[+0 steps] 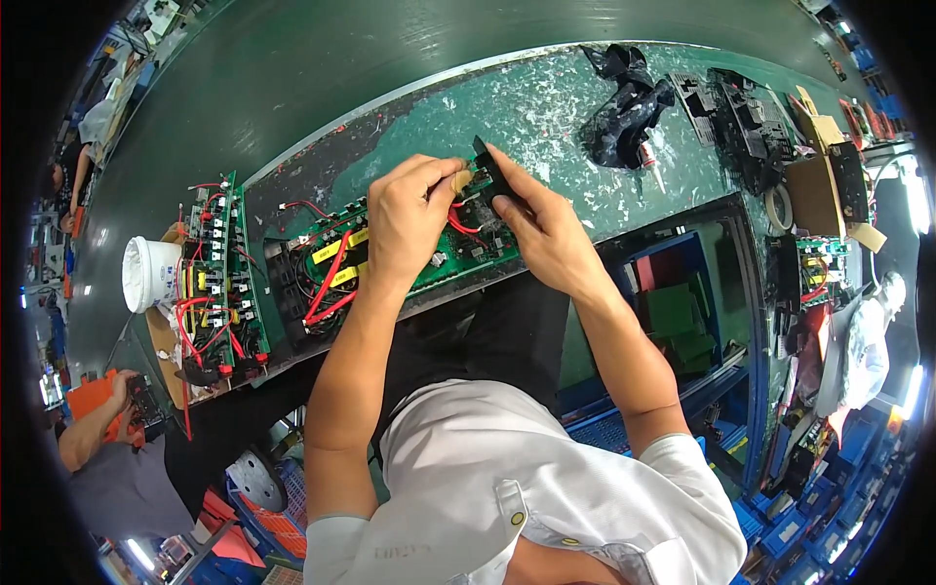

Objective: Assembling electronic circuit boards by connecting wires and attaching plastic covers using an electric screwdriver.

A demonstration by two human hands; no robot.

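A long green circuit board (485, 251) lies on the bench in front of me, with red wires and yellow-wrapped parts (343, 276) along it. My right hand (548, 239) grips a black end panel (492, 174) at the board's right end, thumb on its near face and fingers behind. Over the board, my left hand (409, 210) is closed, its fingertips at the components beside the panel. A tan piece (460, 181) shows at those fingertips; whether it is a finger cover or a held part, I cannot tell.
More populated circuit boards (234, 263) stand at the left beside a white bucket (151, 274). Black plastic bags (629, 112), black panels (746, 122) and a cardboard box (819, 190) lie at the right. A metal-framed opening (746, 322) is below right. Another person's hand (117, 390) is at far left.
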